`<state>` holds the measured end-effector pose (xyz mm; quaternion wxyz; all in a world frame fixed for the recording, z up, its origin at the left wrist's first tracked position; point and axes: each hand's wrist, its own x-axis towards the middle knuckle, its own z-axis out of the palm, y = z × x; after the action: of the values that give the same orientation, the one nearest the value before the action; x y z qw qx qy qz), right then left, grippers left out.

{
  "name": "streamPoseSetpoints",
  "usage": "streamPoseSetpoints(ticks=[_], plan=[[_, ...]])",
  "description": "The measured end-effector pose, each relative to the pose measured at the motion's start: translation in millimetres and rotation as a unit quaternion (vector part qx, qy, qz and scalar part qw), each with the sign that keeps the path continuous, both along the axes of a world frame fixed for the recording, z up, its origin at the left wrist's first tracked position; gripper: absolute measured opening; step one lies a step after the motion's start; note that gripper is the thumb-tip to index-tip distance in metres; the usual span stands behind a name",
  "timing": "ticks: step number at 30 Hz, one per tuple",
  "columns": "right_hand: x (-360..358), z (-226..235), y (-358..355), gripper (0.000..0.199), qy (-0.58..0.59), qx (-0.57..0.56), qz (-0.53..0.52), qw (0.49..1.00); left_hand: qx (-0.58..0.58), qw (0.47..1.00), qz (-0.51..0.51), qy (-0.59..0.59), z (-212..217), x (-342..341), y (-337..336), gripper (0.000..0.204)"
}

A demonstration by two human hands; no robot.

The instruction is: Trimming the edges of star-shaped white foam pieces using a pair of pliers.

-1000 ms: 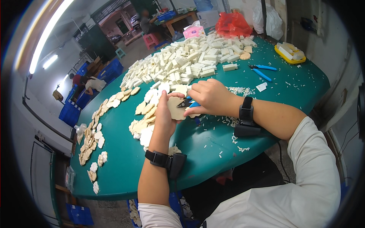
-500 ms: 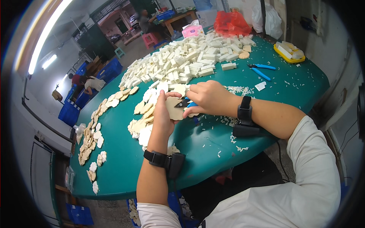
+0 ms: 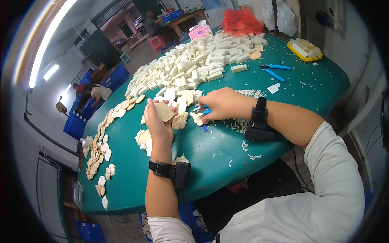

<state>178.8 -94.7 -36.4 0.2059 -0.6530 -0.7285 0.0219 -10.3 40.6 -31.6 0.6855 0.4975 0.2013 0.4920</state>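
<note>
My left hand (image 3: 159, 123) is closed around a flat beige plastic piece (image 3: 164, 112), palm up, with the fingertips showing past its far edge. My right hand (image 3: 227, 104) grips small side cutters (image 3: 199, 110) with blue handles, most of which the fingers hide. The dark jaws point left, apart from the beige piece. Just below them lies a cream scalloped piece (image 3: 197, 118), partly covered by the right hand. Between the two hands more scalloped cream pieces (image 3: 179, 120) lie on the green table (image 3: 210, 162).
A large heap of whitish rectangular blocks (image 3: 194, 60) covers the far middle. A curved row of beige pieces (image 3: 106, 125) runs along the left. Second blue-handled cutters (image 3: 275, 71), a yellow tray (image 3: 304, 52) and a red bag (image 3: 242, 22) sit farther right; white scraps (image 3: 254, 94) are scattered.
The left hand has drawn leftward with the beige piece, away from the cutters' jaws. The right hand stays at nearly the same place, still gripping the cutters.
</note>
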Motion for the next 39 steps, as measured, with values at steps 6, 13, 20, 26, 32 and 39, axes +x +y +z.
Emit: streamPoseSetpoints(ticks=[6, 13, 20, 26, 32, 39], plan=[[-3, 2, 1, 0.033, 0.091, 0.006, -0.024, 0.996, 0.018, 1.0, 0.005, 0.014, -2, 3, 1, 0.032], [4, -5, 23, 0.024, 0.369, 0.084, -0.014, 0.926, 0.109, 0.986, -0.025, 0.123, 1, 1, -2, 0.041], [1, 5, 19, 0.013, 0.47, 0.105, -0.013, 0.876, -0.035, 0.948, -0.231, 0.215, 21, -3, -20, 0.052], [2, 4, 21, 0.009, 0.443, 0.16, -0.044, 0.881, -0.028, 0.939, -0.251, 0.232, 15, 4, -29, 0.035], [4, 13, 15, 0.014, 0.446, 0.181, -0.14, 0.865, -0.009, 0.969, -0.196, 0.149, 10, 3, -18, 0.032], [15, -6, 15, 0.042, -0.028, 0.335, -0.031, 0.941, -0.041, 0.985, -0.164, 0.036, 15, -2, -16, 0.03]])
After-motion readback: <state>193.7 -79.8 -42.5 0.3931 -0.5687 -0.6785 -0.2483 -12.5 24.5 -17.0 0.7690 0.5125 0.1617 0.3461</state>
